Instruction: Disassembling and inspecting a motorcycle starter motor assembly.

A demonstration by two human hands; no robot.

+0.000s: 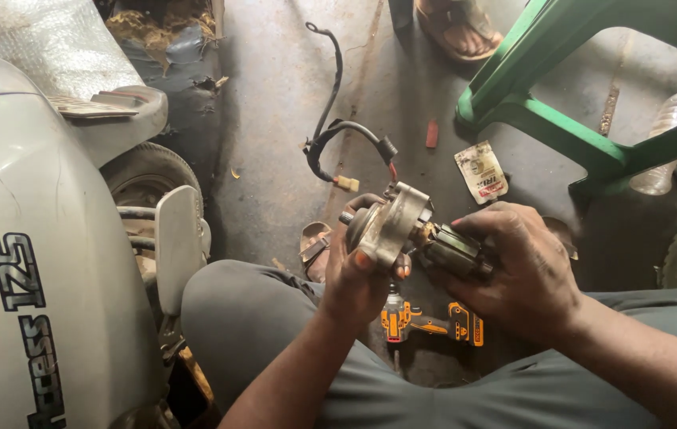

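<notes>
Grey cast metal fills my left hand [362,274]: I have the motor end housing [390,222] at the centre of the frame, fingers wrapped round its back and my thumb lying across its face, closed firmly on it. My right hand [513,266] curls over the dark armature [453,250] that sticks out of the housing toward the right, fingers closed round its body so that most of it is hidden under my palm. The two parts meet between my hands, above my knees; I cannot tell how deep the shaft sits in the housing.

To do this well, I think I should keep the housing steady in the left hand and let the right do the turning or sliding, in a straight line along the shaft, never levering sideways. A light twist as it moves should stop it from binding. My grip belongs on the iron body, not on the windings or the copper end.

Below my hands, at lower centre, an orange and black power tool [430,322] lies on the concrete floor [283,103], so a dropped part would land hard. At upper centre a black wiring lead [330,135] trails on the floor, a green plastic stool [561,119] stands at upper right, and a pale scooter body [36,262] fills the left side.
</notes>
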